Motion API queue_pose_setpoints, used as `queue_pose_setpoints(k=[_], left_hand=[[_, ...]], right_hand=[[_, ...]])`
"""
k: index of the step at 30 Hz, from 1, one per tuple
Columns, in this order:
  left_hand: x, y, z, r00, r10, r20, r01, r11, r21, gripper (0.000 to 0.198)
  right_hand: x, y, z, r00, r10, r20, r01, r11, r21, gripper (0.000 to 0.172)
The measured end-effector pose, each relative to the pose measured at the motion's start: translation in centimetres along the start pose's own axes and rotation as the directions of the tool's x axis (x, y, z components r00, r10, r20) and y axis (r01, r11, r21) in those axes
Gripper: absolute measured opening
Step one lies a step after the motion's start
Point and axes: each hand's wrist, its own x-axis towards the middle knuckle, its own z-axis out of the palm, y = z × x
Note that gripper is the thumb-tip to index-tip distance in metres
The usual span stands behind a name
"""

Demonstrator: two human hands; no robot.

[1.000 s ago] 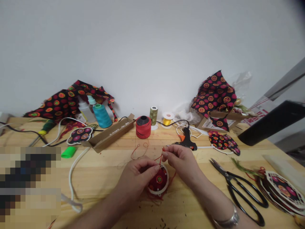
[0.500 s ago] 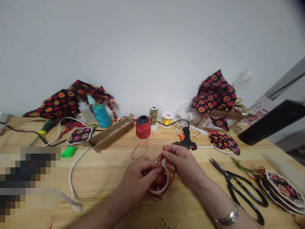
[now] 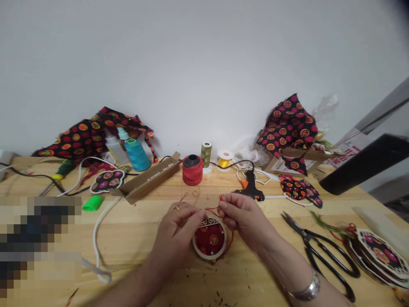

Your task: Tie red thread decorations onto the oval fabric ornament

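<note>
A round white-framed ornament (image 3: 210, 239) with red patterned fabric lies on the wooden table (image 3: 153, 251) between my hands. My left hand (image 3: 179, 232) is closed, its fingertips pinching a thin red cord (image 3: 212, 209) just above the ornament's top left. My right hand (image 3: 244, 219) is also closed in a pinch on the same red cord, at the ornament's upper right. The cord runs short and taut between the two pinches. A silver bracelet sits on my right wrist.
A red thread spool (image 3: 192, 169), teal spool (image 3: 136, 154), olive spool (image 3: 206, 154) and yellow spool (image 3: 225, 158) stand behind. A black glue gun (image 3: 251, 189) lies beyond my right hand, black scissors (image 3: 322, 253) at right, a cardboard box (image 3: 145, 179) and white cable (image 3: 96, 238) at left. Patterned fabric lies along the wall.
My left hand has shifted left off the ornament, uncovering its red face. The cord now stretches sideways between both pinches instead of rising upward.
</note>
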Motion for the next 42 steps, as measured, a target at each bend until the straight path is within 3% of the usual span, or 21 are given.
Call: queue_pose_setpoints(k=[4,7,10,12,13,16,19,21,23,25,30,34,42], left_hand=[[-0.1,-0.1,-0.8,0.992,0.018,-0.125,-0.028,0.996,-0.083,0.028],[-0.1,-0.4,-0.8,0.962,0.03,-0.272,-0.072,0.987,-0.146,0.03],[0.0,-0.7,-0.3,0.915,0.0,-0.404,-0.124,0.952,-0.281,0.018],[0.0,-0.6,0.2,0.899,-0.013,-0.438,-0.168,0.912,-0.373,0.003],[0.0,-0.6,0.4,0.899,-0.006,-0.439,-0.194,0.891,-0.41,0.007],[-0.1,-0.4,0.8,0.933,0.043,-0.357,-0.221,0.851,-0.476,0.022],[-0.5,-0.3,1.0,0.996,-0.001,-0.089,-0.044,0.862,-0.505,0.029],[-0.8,-0.5,1.1,0.992,-0.043,0.116,0.095,0.866,-0.491,0.035],[-1.0,-0.8,1.1,0.972,-0.053,0.228,0.155,0.876,-0.457,0.037],[-1.0,-1.0,1.1,0.967,-0.065,0.248,0.167,0.895,-0.414,0.035],[-0.7,-0.7,1.0,0.976,-0.124,0.179,0.182,0.914,-0.362,0.024],[-0.3,-0.2,0.8,0.963,-0.177,0.204,0.239,0.912,-0.335,0.016],[0.0,-0.8,1.0,0.905,-0.286,0.314,0.411,0.772,-0.484,0.015]], right_hand=[[0.1,-0.1,-0.1,1.0,0.001,-0.021,-0.002,1.0,-0.02,0.026],[0.0,-0.2,-0.1,1.0,0.004,-0.018,-0.004,0.999,-0.036,0.026],[-0.1,-0.2,-0.1,1.0,-0.001,-0.001,0.001,0.998,-0.055,0.025],[-0.1,-0.1,-0.1,1.0,0.004,0.008,-0.003,0.998,-0.062,0.025],[-0.1,-0.1,-0.1,1.0,0.009,0.009,-0.009,0.998,-0.06,0.025],[-0.1,0.1,0.2,1.0,0.025,0.008,-0.025,0.997,-0.066,0.026],[-0.2,0.3,0.5,1.0,0.021,0.021,-0.018,0.991,-0.132,0.026],[-0.2,0.5,0.6,1.0,0.011,0.023,-0.006,0.983,-0.183,0.025],[-0.2,0.7,0.7,1.0,-0.002,0.004,0.003,0.974,-0.225,0.024],[-0.1,0.9,0.6,1.0,-0.021,-0.013,0.017,0.966,-0.259,0.022],[0.1,0.9,0.3,0.999,-0.018,-0.037,0.006,0.95,-0.311,0.019],[0.1,0.7,0.5,0.998,-0.021,-0.059,0.001,0.948,-0.318,0.018],[0.2,0.8,0.5,0.998,-0.026,-0.053,0.005,0.934,-0.357,0.015]])
